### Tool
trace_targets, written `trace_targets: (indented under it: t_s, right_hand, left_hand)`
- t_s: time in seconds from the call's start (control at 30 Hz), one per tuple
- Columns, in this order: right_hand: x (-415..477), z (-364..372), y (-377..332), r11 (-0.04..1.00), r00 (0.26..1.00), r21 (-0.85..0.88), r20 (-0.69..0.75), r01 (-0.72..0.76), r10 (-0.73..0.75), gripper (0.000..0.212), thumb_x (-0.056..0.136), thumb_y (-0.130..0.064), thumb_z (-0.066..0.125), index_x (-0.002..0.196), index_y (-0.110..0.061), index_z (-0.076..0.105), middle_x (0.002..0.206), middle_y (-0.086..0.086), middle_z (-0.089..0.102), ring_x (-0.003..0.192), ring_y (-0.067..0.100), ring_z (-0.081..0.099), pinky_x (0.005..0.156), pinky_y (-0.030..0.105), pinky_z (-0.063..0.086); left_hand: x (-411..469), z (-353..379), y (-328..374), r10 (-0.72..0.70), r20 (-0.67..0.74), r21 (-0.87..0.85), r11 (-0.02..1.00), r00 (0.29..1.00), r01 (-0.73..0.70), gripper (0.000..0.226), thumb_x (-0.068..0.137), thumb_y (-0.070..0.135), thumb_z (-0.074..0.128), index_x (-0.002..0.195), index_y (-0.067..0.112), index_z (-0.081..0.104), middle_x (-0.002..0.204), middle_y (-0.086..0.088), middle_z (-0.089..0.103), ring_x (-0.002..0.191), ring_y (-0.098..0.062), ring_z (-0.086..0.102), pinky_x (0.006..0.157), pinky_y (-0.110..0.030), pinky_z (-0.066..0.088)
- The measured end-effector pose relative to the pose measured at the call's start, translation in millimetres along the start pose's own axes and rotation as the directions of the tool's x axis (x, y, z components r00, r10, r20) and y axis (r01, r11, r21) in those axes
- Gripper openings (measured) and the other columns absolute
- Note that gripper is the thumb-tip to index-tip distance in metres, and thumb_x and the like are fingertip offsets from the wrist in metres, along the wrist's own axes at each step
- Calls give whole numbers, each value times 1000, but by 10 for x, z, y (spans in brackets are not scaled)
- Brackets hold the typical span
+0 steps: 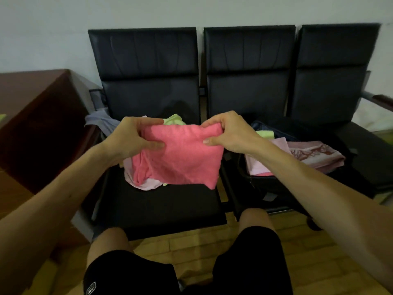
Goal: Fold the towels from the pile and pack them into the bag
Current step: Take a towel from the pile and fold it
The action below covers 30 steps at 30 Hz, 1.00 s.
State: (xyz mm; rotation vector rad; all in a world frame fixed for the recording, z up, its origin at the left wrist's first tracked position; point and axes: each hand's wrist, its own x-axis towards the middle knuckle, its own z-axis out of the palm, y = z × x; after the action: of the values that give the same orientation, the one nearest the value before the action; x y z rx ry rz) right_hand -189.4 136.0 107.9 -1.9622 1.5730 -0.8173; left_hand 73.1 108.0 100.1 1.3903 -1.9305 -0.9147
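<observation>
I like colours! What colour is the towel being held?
Pink. The towel shows best in the head view.

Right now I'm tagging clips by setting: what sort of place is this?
Probably a waiting area or office lobby: a row of joined black padded seats stands against a plain wall, with a dark wooden desk at the left.

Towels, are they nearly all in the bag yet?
Not yet, only partway. Done: a patterned mauve towel, a pale pink towel and a green towel lie folded in the dark bag. In hand: the bright pink towel is held up by its top edge, mid-fold. Left: the pile on the black seat holds more pale pink, green and grey cloths to fold.
</observation>
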Motion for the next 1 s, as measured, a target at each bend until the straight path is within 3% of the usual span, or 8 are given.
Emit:
trace_targets:
  t_s: [0.2,0.33,0.5,0.67,0.73,0.8,0.9,1.0]
  right_hand:
    - [-8,-174,74,973,996,-225,-59,49,-64,34,79,-24,81,111,-17,74,107,3,72,101,19,65,91,39,54]
    - [-61,-324,238,954,996,-298,-73,29,-52,21,87,-29,73,104,-17,75,94,5,72,86,22,67,82,41,55]
    - [-106,-681,553,973,1000,-229,-7,-26,25,28,92,-34,67,88,-7,69,73,2,68,67,17,66,69,36,55]
    - [-247,-966,988,995,995,-23,-22,-94,94,43,95,-35,63,77,4,57,67,3,45,61,11,45,63,30,37]
    - [-344,-1053,1161,990,993,91,-46,-107,111,36,97,-33,61,75,-5,56,66,0,44,61,9,45,65,29,36]
    - [-440,-1119,1323,952,987,289,-94,-101,133,33,96,-36,61,84,-5,62,75,7,60,73,17,59,75,33,47]
    - [-668,-1076,1492,687,954,716,-106,-123,281,45,80,-45,74,112,-15,67,106,6,74,104,21,69,94,38,54]
    - [-922,-764,1640,502,940,834,56,-229,336,52,73,-31,74,122,-21,60,109,-1,74,107,20,68,95,41,53]
  left_hand:
    - [113,143,59,181,-85,353,925,980,-141,43,81,21,79,123,21,69,107,4,68,98,-17,65,91,-36,51]
    - [221,302,209,224,-71,407,896,972,-177,9,85,26,76,91,19,74,70,12,61,67,-4,57,67,-28,40]
    - [409,501,516,192,43,433,881,980,-192,27,87,42,70,71,21,63,63,1,56,60,-13,54,57,-26,39]
    - [683,787,825,296,156,243,913,942,-327,40,85,46,71,61,16,61,55,-4,49,47,-8,46,51,-31,38]
    - [716,956,959,316,168,104,936,934,-336,35,89,40,69,73,10,69,69,-11,64,61,-19,61,58,-38,49]
    - [727,1134,1100,238,173,-138,967,956,-215,22,94,32,61,95,13,72,81,0,75,73,-11,71,60,-26,54]
    - [799,1484,1286,108,162,-439,898,981,-27,24,97,33,56,102,14,70,87,-1,77,76,-12,73,59,-23,58]
    - [995,1835,1348,-18,74,-501,864,997,53,34,94,43,59,89,12,71,76,1,75,74,-14,71,63,-26,59]
